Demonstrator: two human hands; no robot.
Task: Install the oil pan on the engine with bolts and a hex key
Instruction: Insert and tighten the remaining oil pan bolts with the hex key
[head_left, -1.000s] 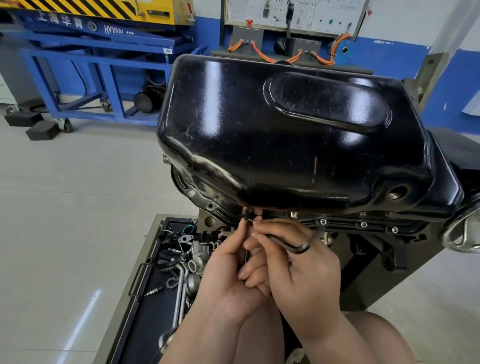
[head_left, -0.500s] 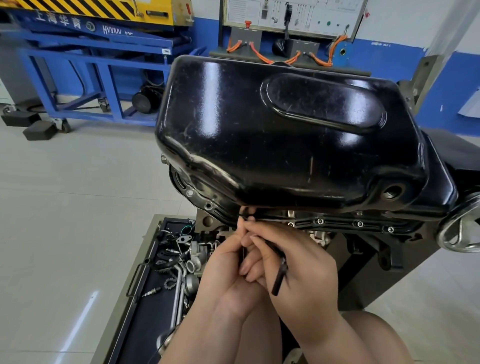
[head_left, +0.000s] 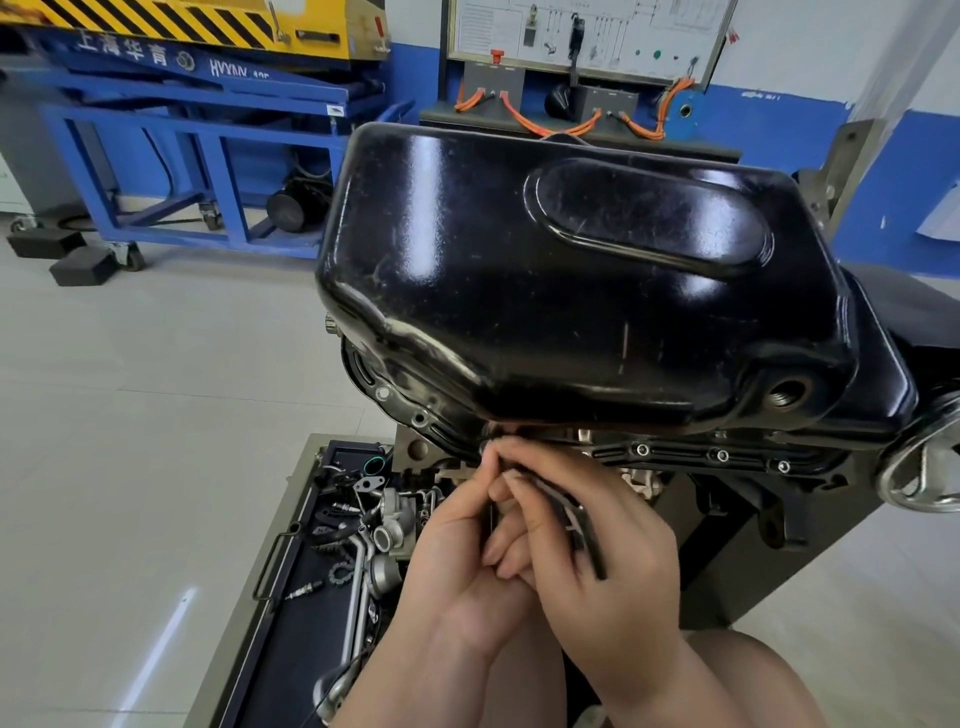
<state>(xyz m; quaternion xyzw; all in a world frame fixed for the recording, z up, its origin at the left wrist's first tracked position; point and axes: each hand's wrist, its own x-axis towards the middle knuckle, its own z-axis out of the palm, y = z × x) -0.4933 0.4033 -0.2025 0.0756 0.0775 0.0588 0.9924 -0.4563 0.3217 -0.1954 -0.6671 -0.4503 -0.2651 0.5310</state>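
Oil pan sits on the upturned engine; hands close together at its near flange, right hand gripping the hex key, left hand pinching the key's tip, three bolts seated further right

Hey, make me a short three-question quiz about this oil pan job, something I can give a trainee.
1. Multiple choice: where do the left hand and right hand meet the glossy black metal oil pan? A) at its near flange edge B) on its oval raised panel C) at its threaded drain hole
2. True or false: at least three silver-headed bolts already sit in the flange to the right of the hands.
3. Short answer: which hand grips the black hex key?
Key: 1 A; 2 true; 3 the right hand.
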